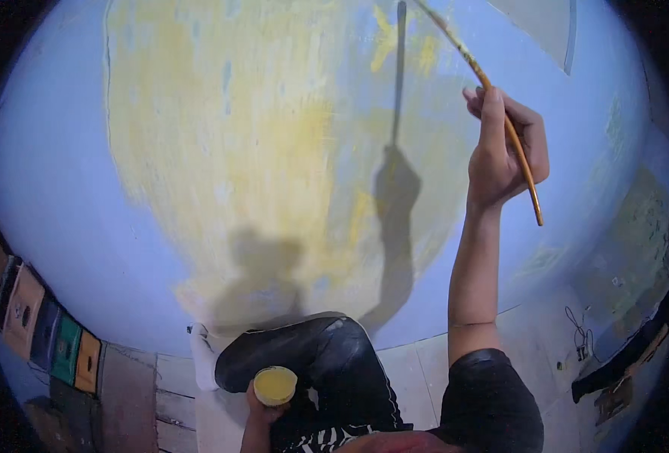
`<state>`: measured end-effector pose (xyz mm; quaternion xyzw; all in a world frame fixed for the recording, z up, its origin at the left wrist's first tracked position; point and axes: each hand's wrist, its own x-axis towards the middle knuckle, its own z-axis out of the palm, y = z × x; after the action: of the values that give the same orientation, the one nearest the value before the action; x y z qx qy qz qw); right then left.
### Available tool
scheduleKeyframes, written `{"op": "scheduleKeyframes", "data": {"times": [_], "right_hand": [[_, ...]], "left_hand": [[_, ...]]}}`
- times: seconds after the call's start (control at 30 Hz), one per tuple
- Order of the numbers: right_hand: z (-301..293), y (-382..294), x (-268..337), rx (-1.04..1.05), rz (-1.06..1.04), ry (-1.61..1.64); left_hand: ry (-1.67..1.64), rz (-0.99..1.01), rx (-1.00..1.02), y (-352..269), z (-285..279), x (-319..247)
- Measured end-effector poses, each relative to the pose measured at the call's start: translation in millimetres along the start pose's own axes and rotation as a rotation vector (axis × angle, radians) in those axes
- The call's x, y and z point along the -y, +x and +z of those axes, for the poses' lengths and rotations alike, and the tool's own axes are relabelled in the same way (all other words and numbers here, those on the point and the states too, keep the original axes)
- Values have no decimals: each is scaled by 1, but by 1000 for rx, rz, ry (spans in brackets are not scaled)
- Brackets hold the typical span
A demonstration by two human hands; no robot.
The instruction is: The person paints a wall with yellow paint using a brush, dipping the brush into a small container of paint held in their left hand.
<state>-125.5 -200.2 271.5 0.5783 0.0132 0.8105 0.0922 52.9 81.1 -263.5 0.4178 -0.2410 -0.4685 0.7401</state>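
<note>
Raised at the upper right, my right hand grips a long paintbrush by its orange-brown wooden handle. The brush slants up to the left; its tip is cut off by the top edge of the picture. Behind it stands a light blue wall with a broad area of streaky yellow paint. My left hand, low in front of my body, holds a small round cup of yellow paint beside my bent leg in black trousers. Shadows of a hand, arm, brush and head fall on the painted wall.
At the lower left is a row of coloured drawer-like boxes. A white object stands by the wall's foot, left of my knee. Pale floor tiles lie below. A thin cable and a dark-edged item are at the lower right.
</note>
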Motion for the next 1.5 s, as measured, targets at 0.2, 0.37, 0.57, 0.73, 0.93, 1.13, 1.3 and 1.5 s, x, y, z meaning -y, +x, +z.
{"op": "scheduleKeyframes", "data": {"times": [0.2, 0.37, 0.57, 0.73, 0.93, 1.13, 1.3, 1.5], "right_hand": [[8, -1, -6, 79, -65, -82], [1, -1, 14, 94, 82, -16], [8, 8, 2, 133, -33, -117], [9, 6, -3, 211, -206, -153], [2, 3, 19, 273, -161, -181], [9, 15, 6, 244, -228, -128], [-3, 14, 20, 286, -201, -239], [8, 18, 11, 227, -275, -131]], "left_hand": [[-196, -138, -25, -3, 0, -4], [-912, -371, -42, 3, -15, 8], [-193, -148, -77, 2, -5, -2], [23, 72, -68, 7, -27, 24], [-818, -339, -27, 7, -27, 14], [-262, -155, -59, 5, -9, 5], [-883, -385, -95, 4, -5, -6], [-168, -156, -154, 3, -1, -7]]}}
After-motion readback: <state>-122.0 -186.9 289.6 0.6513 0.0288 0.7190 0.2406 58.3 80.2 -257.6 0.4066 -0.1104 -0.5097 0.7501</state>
